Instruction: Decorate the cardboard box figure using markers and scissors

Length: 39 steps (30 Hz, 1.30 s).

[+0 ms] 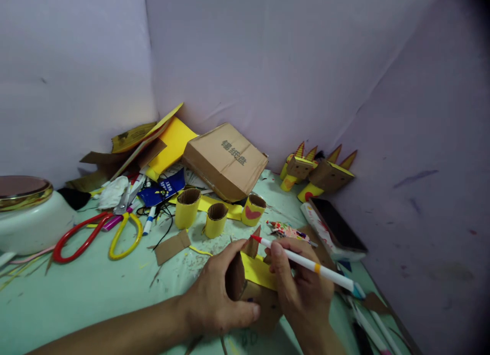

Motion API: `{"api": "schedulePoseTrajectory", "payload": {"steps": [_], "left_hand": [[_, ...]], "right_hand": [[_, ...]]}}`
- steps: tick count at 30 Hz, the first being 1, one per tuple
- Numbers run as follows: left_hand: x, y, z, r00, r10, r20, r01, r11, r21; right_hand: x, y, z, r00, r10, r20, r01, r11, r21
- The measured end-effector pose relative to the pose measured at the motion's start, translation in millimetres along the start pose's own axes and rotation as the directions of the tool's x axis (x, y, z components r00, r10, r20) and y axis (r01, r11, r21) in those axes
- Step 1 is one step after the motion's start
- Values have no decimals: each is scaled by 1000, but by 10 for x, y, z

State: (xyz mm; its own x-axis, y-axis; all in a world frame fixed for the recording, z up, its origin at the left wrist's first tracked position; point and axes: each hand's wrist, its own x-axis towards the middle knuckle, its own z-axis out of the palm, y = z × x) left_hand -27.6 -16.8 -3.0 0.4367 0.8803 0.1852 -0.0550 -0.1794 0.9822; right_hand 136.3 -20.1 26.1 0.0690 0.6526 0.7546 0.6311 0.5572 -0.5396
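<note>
The brown cardboard box [264,294] bore a yellow top strip [259,271]. The left grip [216,291] clasped its side; the right grip [304,288] held a red-tipped marker [306,263] above it.

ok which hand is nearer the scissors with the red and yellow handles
Left. The left hand holds the cardboard box to the right of the scissors; the right hand, with the white marker, is farther right still.
</note>
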Motion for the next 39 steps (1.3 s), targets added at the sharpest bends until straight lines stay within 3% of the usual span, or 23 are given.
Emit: {"api": "schedulePoseTrajectory", "payload": {"steps": [11, 17, 23, 26, 29, 32, 36, 39], "left_hand": [[14, 38, 6, 1000, 10, 14, -8, 994, -106], [-1, 70, 9, 999, 12, 42, -6, 987, -161], [20, 89, 11, 999, 15, 28, -11, 989, -149], [31, 106, 18, 999, 20, 29, -12, 967, -255], [36, 110, 17, 999, -10, 45, 29, 894, -447], [37, 97, 3, 995, -96, 25, 93, 815, -572], [35, 89, -10, 982, -178, 64, 179, 772, -610], [29, 94, 4, 975, -208, 72, 210, 778, -592]], "right_hand": [[-5, 31, -15, 988, 35, -151, -30, 999, 35], [8, 25, 7, 997, 73, -26, -70, 993, 97], [3, 63, 17, 968, 195, -161, -172, 974, 145], [15, 44, -17, 948, 231, -217, -196, 966, 170], [59, 3, -57, 906, 321, -277, -254, 934, 252], [137, -11, -89, 825, 466, -320, -325, 854, 406], [222, 45, -168, 709, 681, -182, -499, 667, 554], [203, 90, -226, 696, 715, -65, -593, 624, 508]]}}
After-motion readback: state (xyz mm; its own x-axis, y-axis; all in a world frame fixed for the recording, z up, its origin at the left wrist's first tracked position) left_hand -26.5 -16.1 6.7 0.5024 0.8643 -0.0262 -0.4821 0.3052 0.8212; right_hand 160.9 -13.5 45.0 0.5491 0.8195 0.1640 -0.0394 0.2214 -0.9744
